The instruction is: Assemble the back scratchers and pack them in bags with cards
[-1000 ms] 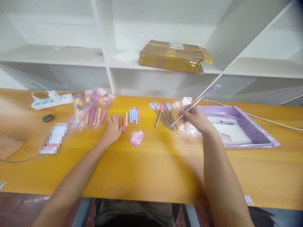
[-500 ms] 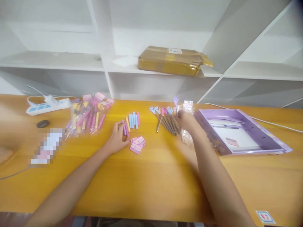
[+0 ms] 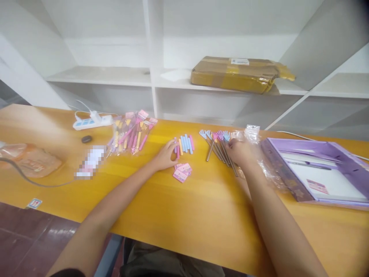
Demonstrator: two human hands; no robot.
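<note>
My left hand (image 3: 165,156) is curled at the left end of a row of coloured tubes (image 3: 186,144), thumb and finger closed around a pink tube (image 3: 178,154) beside a purple one. Just below lie several pink cards (image 3: 182,172) in a loose stack. My right hand (image 3: 238,152) is closed at the right edge of a fanned pile of back scratchers (image 3: 215,148) with hand-shaped heads and metal rods. Its fingers are on a back scratcher (image 3: 234,169) whose rod sticks out below; the grip itself is partly hidden.
Bagged back scratchers (image 3: 132,134) lie at the left, near a power strip (image 3: 92,122), a small black object (image 3: 86,139) and an orange plastic package (image 3: 34,159). Clear bags (image 3: 269,173) lie beside the purple box (image 3: 300,184) at the right. A taped carton (image 3: 233,75) sits on the shelf.
The view has swung left, so everything sits further right. My right hand has lowered the purple-headed back scratcher it held up into the pile. My left hand stays at the tubes.
</note>
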